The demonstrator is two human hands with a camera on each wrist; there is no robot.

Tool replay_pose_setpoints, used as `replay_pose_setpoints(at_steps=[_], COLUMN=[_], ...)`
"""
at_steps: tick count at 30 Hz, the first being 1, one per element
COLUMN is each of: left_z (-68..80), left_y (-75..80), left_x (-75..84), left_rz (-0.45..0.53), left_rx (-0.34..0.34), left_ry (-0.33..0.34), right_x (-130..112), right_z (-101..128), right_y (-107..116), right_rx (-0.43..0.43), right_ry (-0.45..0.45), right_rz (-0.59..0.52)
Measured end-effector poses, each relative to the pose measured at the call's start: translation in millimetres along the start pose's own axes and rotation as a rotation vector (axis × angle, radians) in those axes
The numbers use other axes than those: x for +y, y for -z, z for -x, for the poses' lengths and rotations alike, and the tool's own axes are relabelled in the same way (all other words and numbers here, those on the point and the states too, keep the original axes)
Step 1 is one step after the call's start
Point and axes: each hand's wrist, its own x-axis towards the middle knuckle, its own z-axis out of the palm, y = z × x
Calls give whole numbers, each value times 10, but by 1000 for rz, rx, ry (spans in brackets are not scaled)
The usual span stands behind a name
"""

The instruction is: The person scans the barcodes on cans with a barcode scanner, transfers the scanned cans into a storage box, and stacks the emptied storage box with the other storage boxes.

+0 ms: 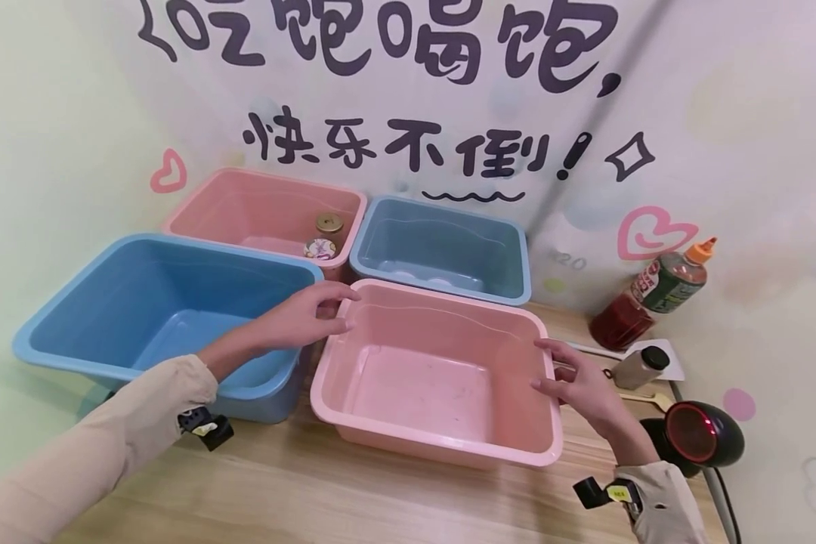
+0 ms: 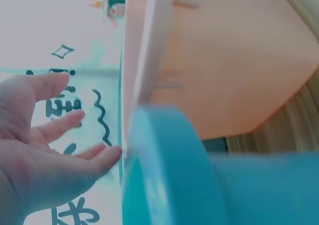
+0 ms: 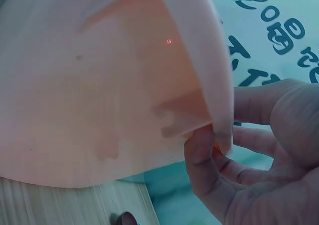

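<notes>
A pink plastic tub (image 1: 421,385) with nothing in it sits on the wooden table in front of me. My right hand (image 1: 581,381) grips its right rim; in the right wrist view the fingertips (image 3: 200,148) curl round under the rim's edge, with the thumb on the other side. At the tub's upper left corner is my left hand (image 1: 306,313), its fingers spread and loosely bent. The left wrist view shows that hand (image 2: 50,140) holding nothing, with fingertips close beside the rim. Left of the pink tub stands a larger blue tub (image 1: 190,302), under my left forearm.
Behind stand another pink tub (image 1: 258,204) holding jars (image 1: 329,224) and a smaller blue tub (image 1: 449,242). To the right are a red sauce bottle (image 1: 622,321), a small black-capped shaker (image 1: 642,368) and a black rounded device (image 1: 710,432) with a cable, near the wall.
</notes>
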Motion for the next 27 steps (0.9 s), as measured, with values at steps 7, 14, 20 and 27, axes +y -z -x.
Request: replay_pose_setpoints(at_steps=[7,14,20,27], left_z=[0,-53,-109,-127], left_y=[-70,-158,-211,-234], left_x=[56,42,45,58], left_rz=[155,149,45,56], left_rx=[-159,-189,-170,-158], left_ry=[186,251,259,277], right_x=[63,95,114,69], right_z=[31,33,48,122], right_y=[103,115,118,180], right_rx=[-15,-12,15,5], right_ry=[1,14,29,53], right_rz=[-23,-42,-52,-34])
